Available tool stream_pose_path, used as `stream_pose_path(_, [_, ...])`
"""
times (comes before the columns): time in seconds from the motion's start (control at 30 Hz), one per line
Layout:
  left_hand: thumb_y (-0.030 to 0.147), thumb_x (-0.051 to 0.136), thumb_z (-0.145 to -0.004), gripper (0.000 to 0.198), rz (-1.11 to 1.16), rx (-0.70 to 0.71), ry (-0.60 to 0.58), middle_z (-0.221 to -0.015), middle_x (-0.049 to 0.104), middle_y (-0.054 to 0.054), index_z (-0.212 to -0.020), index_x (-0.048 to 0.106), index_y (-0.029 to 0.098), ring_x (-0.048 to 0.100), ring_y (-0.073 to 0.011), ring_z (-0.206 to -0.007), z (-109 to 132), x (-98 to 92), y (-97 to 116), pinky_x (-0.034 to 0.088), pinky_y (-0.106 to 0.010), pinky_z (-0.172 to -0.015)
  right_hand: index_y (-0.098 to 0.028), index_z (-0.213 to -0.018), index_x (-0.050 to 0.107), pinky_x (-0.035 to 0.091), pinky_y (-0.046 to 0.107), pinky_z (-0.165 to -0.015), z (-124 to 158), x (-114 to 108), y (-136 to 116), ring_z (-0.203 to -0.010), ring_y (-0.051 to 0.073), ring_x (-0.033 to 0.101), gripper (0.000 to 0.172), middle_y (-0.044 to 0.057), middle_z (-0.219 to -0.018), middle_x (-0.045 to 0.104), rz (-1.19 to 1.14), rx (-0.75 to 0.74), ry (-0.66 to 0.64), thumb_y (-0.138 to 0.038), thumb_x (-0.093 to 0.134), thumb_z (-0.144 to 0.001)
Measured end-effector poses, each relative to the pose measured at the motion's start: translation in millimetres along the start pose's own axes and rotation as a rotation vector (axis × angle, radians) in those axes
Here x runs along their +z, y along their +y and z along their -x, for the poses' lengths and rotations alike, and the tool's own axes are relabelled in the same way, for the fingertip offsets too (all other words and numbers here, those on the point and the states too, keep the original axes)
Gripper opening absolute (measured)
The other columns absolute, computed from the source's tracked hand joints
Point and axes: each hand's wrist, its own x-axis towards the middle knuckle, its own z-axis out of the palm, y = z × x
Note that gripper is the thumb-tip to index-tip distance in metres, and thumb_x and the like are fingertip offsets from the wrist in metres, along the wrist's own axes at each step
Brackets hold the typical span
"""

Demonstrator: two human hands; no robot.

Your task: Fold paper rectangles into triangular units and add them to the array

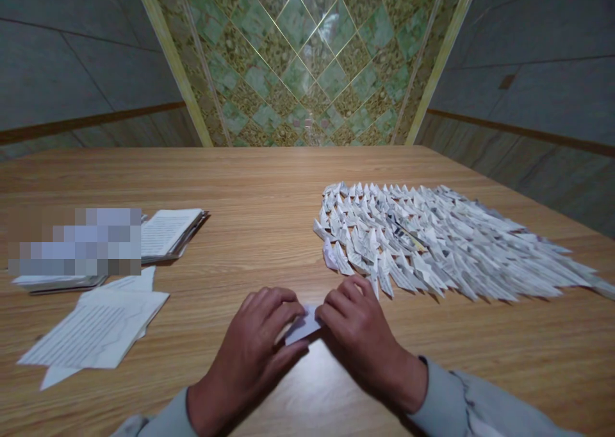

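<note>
A small folded piece of white paper is held between my two hands, just above the near middle of the table. My left hand pinches its left side, thumb below and fingers above. On the right side, the curled fingers of my right hand grip the paper's upper right corner. Parts of the paper are hidden behind my fingers. Just beyond my right hand stand many folded paper boats, set close together in rows and made from printed or written sheets.
Loose lined sheets lie on the wooden table at the left. Behind them is a stack of written paper, beside a pixelated patch that hides another pile. A green tiled wall stands beyond the far edge.
</note>
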Motion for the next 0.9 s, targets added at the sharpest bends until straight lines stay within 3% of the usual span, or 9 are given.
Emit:
stream_pose_path(0.13, [0.025, 0.064, -0.095, 0.008, -0.083, 0.002, -0.195, -0.089, 0.066, -0.004, -0.090, 0.061, 0.020, 0.056, -0.0235, -0.081, 1.1, 7.4, 2.2, 0.040, -0.035, -0.071, -0.020, -0.077, 0.063, 0.034, 0.039, -0.090, 2.4, 4.5, 0.5, -0.079, 0.021, 0.049, 0.022, 0.002, -0.074, 0.064, 0.036, -0.035, -0.131, -0.018, 0.061, -0.098])
stream_pose_path(0.27, [0.021, 0.063, -0.095, 0.008, -0.114, -0.029, -0.254, -0.087, 0.066, -0.004, -0.087, 0.062, 0.019, 0.056, -0.0240, -0.080, 3.4, 11.0, 2.5, 0.039, -0.035, -0.070, -0.020, -0.078, 0.064, 0.033, 0.039, -0.092, 2.7, -1.4, 4.3, -0.083, 0.021, 0.050, 0.016, 0.001, -0.079, 0.065, -0.022, -0.031, -0.267, -0.021, 0.068, -0.094])
stream_pose_path(0.47, [0.021, 0.059, -0.097, 0.012, -0.109, -0.085, -0.262, -0.091, 0.064, -0.007, -0.087, 0.064, 0.018, 0.056, -0.0258, -0.084, 6.0, 11.3, 6.4, 0.042, -0.038, -0.073, -0.021, -0.086, 0.067, 0.032, 0.040, -0.096, 2.0, -12.5, 11.9, -0.090, 0.020, 0.052, 0.009, 0.001, -0.086, 0.066, -0.184, 0.026, -0.387, -0.024, 0.068, -0.095])
stream_pose_path(0.67, [0.022, 0.055, -0.098, 0.017, -0.116, -0.111, -0.237, -0.090, 0.064, -0.007, -0.086, 0.066, 0.019, 0.056, -0.0256, -0.083, 6.0, 12.8, 8.8, 0.042, -0.039, -0.073, -0.019, -0.080, 0.067, 0.033, 0.039, -0.091, 2.4, -12.2, 18.9, -0.087, 0.020, 0.053, 0.019, 0.001, -0.081, 0.065, -0.263, 0.097, -0.381, -0.025, 0.065, -0.098])
stream_pose_path(0.9, [0.018, 0.059, -0.095, 0.013, -0.068, -0.201, -0.190, -0.092, 0.064, -0.006, -0.083, 0.063, 0.019, 0.058, -0.0243, -0.085, 5.8, 13.7, 8.0, 0.043, -0.037, -0.073, -0.018, -0.079, 0.067, 0.034, 0.036, -0.085, 3.0, -3.5, 16.2, -0.086, 0.020, 0.055, 0.015, 0.000, -0.081, 0.064, -0.299, 0.255, -0.342, -0.022, 0.072, -0.093])
